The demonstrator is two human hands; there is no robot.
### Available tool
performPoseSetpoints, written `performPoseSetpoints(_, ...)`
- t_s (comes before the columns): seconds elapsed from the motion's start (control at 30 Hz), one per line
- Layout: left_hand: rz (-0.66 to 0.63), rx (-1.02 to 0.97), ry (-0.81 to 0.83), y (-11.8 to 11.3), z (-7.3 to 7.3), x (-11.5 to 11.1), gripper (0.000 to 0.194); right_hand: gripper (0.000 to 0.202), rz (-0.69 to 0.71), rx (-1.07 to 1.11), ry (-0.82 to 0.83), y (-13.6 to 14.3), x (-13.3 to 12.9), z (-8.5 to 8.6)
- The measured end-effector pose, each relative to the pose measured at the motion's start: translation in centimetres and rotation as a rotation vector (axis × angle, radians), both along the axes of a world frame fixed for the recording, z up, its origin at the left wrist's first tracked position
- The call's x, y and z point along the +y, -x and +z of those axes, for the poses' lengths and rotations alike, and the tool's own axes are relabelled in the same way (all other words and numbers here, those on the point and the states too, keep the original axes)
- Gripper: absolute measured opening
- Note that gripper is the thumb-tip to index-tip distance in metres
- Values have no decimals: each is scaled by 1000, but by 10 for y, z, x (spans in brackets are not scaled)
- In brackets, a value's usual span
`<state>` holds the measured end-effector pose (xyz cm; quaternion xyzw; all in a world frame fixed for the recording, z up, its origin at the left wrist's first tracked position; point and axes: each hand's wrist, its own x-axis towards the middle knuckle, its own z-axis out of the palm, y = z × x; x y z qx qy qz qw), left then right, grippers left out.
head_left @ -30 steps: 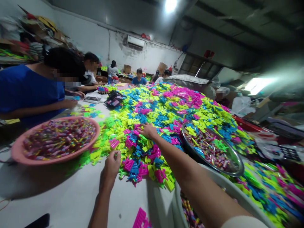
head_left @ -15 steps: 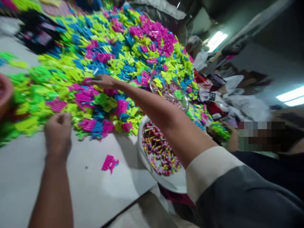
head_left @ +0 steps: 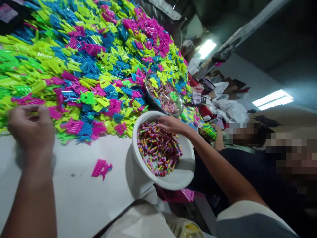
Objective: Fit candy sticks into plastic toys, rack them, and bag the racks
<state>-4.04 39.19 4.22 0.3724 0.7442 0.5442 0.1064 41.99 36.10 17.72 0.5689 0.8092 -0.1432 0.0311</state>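
Note:
My left hand is above the table by the front edge of a big heap of bright plastic comb-shaped pieces. Its fingers are curled with thumb and fingertips together; whatever may be in them cannot be made out. My right hand reaches over the rim of a white bowl, fingers stretched down to the small multicoloured pieces inside. Between the two hands, a single pink comb-shaped piece lies apart on the white tabletop.
Behind the white bowl stands a metal bowl of small pieces, with a few comb-shaped ones on top. At the right a co-worker's hand is beside a bunch of green and yellow pieces. A dark bag lies at the upper left.
My right hand has gone from the heap of comb-shaped pieces to the white bowl. My left hand has shifted left in view. The camera has turned, so the scene sits further left.

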Motion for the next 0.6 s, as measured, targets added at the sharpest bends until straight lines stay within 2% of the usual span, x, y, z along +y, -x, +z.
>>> performPoseSetpoints(0.03, -70, 8, 10, -14, 11, -3, 24, 58, -22, -6, 7, -4, -4, -11)
performPoseSetpoints(0.07, -195, -5, -10, -32, 23, -9, 26, 64, -45, -7, 15, -6, -6, -21)
performPoseSetpoints(0.13, -528, -32, -58, -78, 42, -34, 31, 79, -83, 2, 35, -6, -7, -35)
performPoseSetpoints(0.2, -853, -84, -53, -128, 52, -70, 39, 91, -108, 25, 58, -4, -7, -43)
performPoseSetpoints(0.27, -1016, -12, -107, -172, 52, -107, 52, 95, -117, 62, 90, -1, -9, -46)
performPoseSetpoints(0.3, -1034, 73, -133, -188, 50, -122, 53, 93, -113, 88, 113, 1, -10, -47)
performPoseSetpoints(0.4, -885, 255, -131, -212, 45, -149, 43, 82, -78, 173, 195, 15, -19, -49)
performPoseSetpoints(0.5, -838, 326, -106, -211, 44, -153, 41, 71, 2, 232, 272, 36, -38, -50)
performPoseSetpoints(0.6, -835, 295, -92, -206, 43, -151, 45, 63, 110, 243, 318, 50, -63, -42)
